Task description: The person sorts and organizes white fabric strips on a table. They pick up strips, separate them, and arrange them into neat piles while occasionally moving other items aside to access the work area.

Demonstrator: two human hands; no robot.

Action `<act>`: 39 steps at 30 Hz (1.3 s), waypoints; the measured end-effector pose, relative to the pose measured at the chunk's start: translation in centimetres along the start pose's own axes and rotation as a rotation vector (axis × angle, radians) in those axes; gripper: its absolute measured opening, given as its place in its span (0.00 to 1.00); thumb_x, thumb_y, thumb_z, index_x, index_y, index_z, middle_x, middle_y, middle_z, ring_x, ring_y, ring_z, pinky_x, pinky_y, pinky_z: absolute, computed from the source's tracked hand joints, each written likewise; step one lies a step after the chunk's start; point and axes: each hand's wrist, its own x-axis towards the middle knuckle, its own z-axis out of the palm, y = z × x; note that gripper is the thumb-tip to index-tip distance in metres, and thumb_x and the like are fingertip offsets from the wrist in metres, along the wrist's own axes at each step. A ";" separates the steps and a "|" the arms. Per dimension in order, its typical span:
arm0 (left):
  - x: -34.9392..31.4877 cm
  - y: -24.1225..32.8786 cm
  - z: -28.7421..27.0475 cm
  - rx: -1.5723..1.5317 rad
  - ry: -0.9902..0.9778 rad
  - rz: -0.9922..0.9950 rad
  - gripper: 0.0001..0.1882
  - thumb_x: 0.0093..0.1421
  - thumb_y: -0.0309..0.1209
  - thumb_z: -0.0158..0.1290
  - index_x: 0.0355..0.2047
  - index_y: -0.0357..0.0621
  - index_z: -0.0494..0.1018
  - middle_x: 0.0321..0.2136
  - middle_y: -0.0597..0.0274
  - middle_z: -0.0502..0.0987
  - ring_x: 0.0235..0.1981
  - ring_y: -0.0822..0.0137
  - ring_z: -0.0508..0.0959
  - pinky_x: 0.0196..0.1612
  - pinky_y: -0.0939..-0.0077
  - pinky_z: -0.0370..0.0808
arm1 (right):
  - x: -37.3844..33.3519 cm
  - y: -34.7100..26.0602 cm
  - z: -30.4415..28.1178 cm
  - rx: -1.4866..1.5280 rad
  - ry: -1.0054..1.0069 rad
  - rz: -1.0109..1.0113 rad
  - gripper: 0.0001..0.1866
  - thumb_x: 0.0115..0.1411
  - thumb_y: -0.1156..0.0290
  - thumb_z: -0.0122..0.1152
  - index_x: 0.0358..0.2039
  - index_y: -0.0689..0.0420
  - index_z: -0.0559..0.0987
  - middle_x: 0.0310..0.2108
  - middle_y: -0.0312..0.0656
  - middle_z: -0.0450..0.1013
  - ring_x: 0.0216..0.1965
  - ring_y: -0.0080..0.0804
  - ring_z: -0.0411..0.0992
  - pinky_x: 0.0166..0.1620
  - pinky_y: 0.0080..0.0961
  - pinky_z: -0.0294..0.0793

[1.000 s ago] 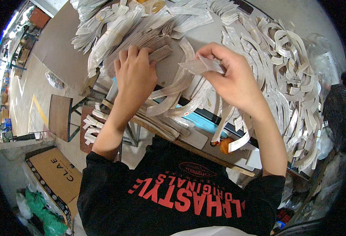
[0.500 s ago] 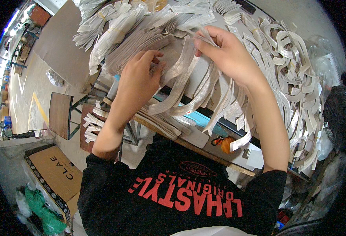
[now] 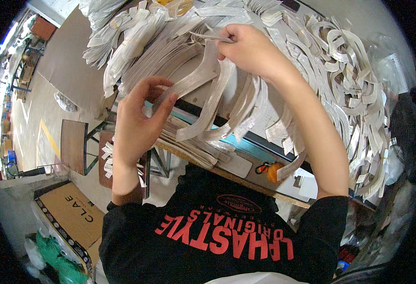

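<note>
A curved grey-white woven strip (image 3: 192, 83) stretches between my two hands above the bench. My left hand (image 3: 141, 112), on the left, is closed with the strip's lower end between thumb and fingers. Farther up and to the right, my right hand (image 3: 248, 49) pinches the ends of a few strips together. Other curved strips (image 3: 199, 120) dangle below it in a loose fan. A tight row of similar strips (image 3: 153, 64) lies on the bench behind my left hand. How many strips the right fingers pinch is hidden.
Bundled strips (image 3: 139, 40) lie at the back left, and a large heap of curled strips (image 3: 352, 85) covers the right side. An orange object (image 3: 272, 173) sits near the front edge. On the floor at left stand a stool (image 3: 73, 144) and a cardboard box (image 3: 70, 213).
My left hand has moved down and left from the stacked strips, drawing one strip out taut. My right hand has shifted slightly left and up with its strips.
</note>
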 end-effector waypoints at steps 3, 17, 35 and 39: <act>0.6 0.9 -0.2 0.131 0.007 0.100 0.14 0.62 0.27 0.66 0.48 0.42 0.82 0.37 0.50 0.85 0.42 0.56 0.87 0.47 0.66 0.80 | 1.0 0.4 0.0 -0.186 0.025 0.006 0.16 0.59 0.62 0.63 0.40 0.63 0.85 0.33 0.53 0.83 0.36 0.43 0.81 0.43 0.38 0.79; 1.8 -1.7 2.4 0.394 -0.010 0.248 0.13 0.63 0.26 0.63 0.49 0.42 0.84 0.39 0.52 0.83 0.42 0.49 0.83 0.49 0.59 0.77 | -11.0 -4.6 0.9 -0.679 -0.104 -0.276 0.15 0.57 0.74 0.63 0.44 0.62 0.77 0.47 0.51 0.77 0.29 0.44 0.84 0.27 0.36 0.84; 1.1 -1.3 4.2 0.424 -0.088 0.276 0.20 0.62 0.26 0.64 0.56 0.46 0.83 0.48 0.53 0.80 0.49 0.51 0.80 0.55 0.60 0.76 | -12.9 -2.3 1.1 -0.674 -0.129 -0.300 0.14 0.56 0.73 0.63 0.44 0.58 0.79 0.50 0.47 0.76 0.27 0.40 0.84 0.24 0.34 0.82; 0.8 -0.5 4.7 0.389 -0.145 0.223 0.20 0.63 0.27 0.63 0.56 0.51 0.83 0.46 0.56 0.80 0.44 0.54 0.78 0.51 0.60 0.76 | -13.3 -2.0 0.9 -0.664 -0.122 -0.293 0.14 0.56 0.72 0.63 0.45 0.57 0.79 0.51 0.48 0.76 0.26 0.39 0.84 0.24 0.34 0.81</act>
